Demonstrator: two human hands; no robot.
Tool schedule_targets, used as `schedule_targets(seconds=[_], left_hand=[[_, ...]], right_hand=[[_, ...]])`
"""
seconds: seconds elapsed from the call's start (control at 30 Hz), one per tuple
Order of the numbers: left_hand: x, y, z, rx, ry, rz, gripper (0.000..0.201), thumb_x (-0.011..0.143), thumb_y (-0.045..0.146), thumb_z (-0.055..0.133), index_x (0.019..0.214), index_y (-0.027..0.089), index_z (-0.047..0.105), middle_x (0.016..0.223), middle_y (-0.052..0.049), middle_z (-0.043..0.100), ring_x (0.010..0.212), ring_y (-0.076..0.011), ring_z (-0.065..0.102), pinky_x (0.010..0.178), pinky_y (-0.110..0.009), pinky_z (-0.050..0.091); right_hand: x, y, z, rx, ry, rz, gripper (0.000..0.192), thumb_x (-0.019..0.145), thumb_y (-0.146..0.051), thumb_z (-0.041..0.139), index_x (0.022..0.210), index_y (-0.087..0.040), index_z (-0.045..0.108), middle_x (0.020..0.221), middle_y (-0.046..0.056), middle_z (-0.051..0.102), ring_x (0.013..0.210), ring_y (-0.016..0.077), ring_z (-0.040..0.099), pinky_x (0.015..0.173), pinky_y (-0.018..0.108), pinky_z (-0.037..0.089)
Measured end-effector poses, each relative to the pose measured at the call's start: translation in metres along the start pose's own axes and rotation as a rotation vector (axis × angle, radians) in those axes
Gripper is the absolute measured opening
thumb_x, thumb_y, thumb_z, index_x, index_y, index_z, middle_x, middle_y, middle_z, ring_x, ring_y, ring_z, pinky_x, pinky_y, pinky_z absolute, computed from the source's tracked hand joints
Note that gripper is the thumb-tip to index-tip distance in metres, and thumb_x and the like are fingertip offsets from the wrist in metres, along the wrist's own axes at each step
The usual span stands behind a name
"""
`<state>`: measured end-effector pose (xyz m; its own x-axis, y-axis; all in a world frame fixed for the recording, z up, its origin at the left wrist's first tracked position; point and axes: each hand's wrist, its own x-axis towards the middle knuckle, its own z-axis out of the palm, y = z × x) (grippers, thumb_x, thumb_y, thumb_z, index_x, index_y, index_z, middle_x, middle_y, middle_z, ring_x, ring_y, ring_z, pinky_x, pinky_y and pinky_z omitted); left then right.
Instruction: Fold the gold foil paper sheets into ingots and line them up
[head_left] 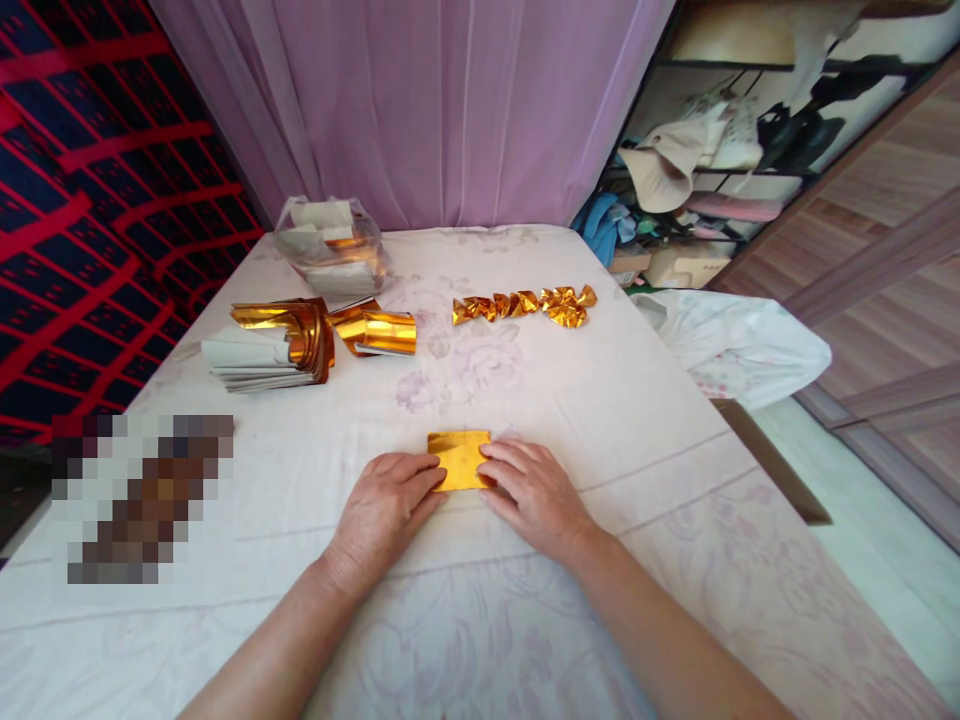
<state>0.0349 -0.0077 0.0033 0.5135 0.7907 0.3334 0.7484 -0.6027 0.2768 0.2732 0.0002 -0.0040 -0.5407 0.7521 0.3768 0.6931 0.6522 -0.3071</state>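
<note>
A small gold foil sheet (459,457) lies flat on the white flowered cloth (615,420) in front of me. My left hand (386,508) presses its left edge with the fingertips. My right hand (529,492) rests on its right edge, fingers laid flat over the foil. Both hands touch the sheet from either side; its near edge is partly hidden under them.
A stack of gold and grey paper sheets (274,345) lies at the far left with a curled gold piece (379,330). A row of folded gold shapes (525,303) sits at the back centre. A clear plastic bag of paper (330,248) stands behind. A blurred patch (139,495) covers the left.
</note>
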Motion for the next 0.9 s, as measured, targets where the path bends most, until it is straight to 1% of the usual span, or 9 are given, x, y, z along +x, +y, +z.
schedule_targets(seconds=[0.1,0.2,0.33,0.43,0.57,0.7,0.8,0.9], left_hand=[[-0.0021,-0.0027,0.0033,-0.015,0.016,-0.002,0.021,0.094,0.031,0.057,0.105,0.021,0.071,0.108,-0.007,0.073,0.096,-0.0222,0.067,0.086,-0.040,0.052],[-0.0013,-0.0027,0.0016,-0.028,0.012,-0.002,0.022,0.095,0.032,0.055,0.105,0.021,0.072,0.106,-0.007,0.074,0.093,-0.0214,0.067,0.084,-0.039,0.053],[-0.0001,-0.0015,-0.0016,-0.031,0.017,0.012,0.025,0.096,0.033,0.054,0.106,0.020,0.071,0.106,-0.008,0.073,0.094,-0.0221,0.066,0.084,-0.039,0.053],[0.0005,-0.0015,-0.0020,-0.022,0.034,0.005,0.024,0.097,0.031,0.051,0.106,0.020,0.071,0.102,-0.007,0.073,0.091,-0.0209,0.066,0.084,-0.038,0.052],[0.0018,-0.0020,-0.0027,-0.013,0.033,-0.053,0.022,0.097,0.028,0.051,0.101,0.021,0.071,0.093,-0.005,0.073,0.084,-0.0206,0.064,0.079,-0.038,0.050],[0.0023,-0.0013,-0.0041,-0.084,0.023,-0.119,0.020,0.097,0.028,0.051,0.095,0.021,0.070,0.083,-0.003,0.071,0.078,-0.0191,0.063,0.076,-0.036,0.048],[0.0023,0.0000,-0.0035,-0.111,0.023,-0.167,0.017,0.096,0.028,0.053,0.094,0.021,0.068,0.082,-0.002,0.071,0.077,-0.0187,0.063,0.077,-0.036,0.047],[0.0027,0.0016,-0.0017,-0.102,0.039,-0.226,0.013,0.094,0.026,0.054,0.093,0.021,0.066,0.082,-0.002,0.071,0.079,-0.0199,0.063,0.077,-0.036,0.047]], right_hand=[[-0.0005,0.0012,0.0003,-0.026,0.012,-0.020,0.016,0.088,-0.020,0.061,0.103,-0.021,0.068,0.117,0.009,0.069,0.112,0.0253,0.059,0.095,0.043,0.048],[-0.0006,0.0010,-0.0001,-0.051,-0.003,-0.027,0.016,0.092,-0.022,0.057,0.103,-0.022,0.069,0.119,0.008,0.068,0.113,0.0244,0.059,0.096,0.042,0.047],[-0.0004,0.0008,-0.0012,-0.051,-0.034,0.003,0.021,0.096,-0.022,0.051,0.104,-0.023,0.070,0.118,0.006,0.069,0.113,0.0223,0.059,0.097,0.040,0.046],[-0.0004,0.0009,-0.0006,-0.028,-0.029,0.027,0.024,0.097,-0.021,0.048,0.103,-0.024,0.071,0.117,0.006,0.070,0.111,0.0211,0.060,0.095,0.039,0.046],[-0.0003,0.0002,-0.0006,-0.023,-0.006,0.051,0.026,0.098,-0.024,0.046,0.101,-0.023,0.071,0.118,0.007,0.070,0.112,0.0215,0.059,0.097,0.039,0.045],[-0.0012,0.0013,-0.0012,0.000,0.015,0.090,0.026,0.099,-0.028,0.045,0.099,-0.022,0.070,0.122,0.006,0.067,0.118,0.0220,0.055,0.101,0.040,0.042],[-0.0015,0.0037,0.0011,0.017,0.043,0.143,0.024,0.098,-0.028,0.047,0.092,-0.023,0.070,0.120,0.004,0.068,0.119,0.0227,0.054,0.101,0.040,0.041],[0.0007,0.0041,0.0040,0.024,0.037,0.212,0.023,0.096,-0.029,0.049,0.087,-0.024,0.069,0.120,0.004,0.068,0.122,0.0241,0.052,0.102,0.042,0.039]])
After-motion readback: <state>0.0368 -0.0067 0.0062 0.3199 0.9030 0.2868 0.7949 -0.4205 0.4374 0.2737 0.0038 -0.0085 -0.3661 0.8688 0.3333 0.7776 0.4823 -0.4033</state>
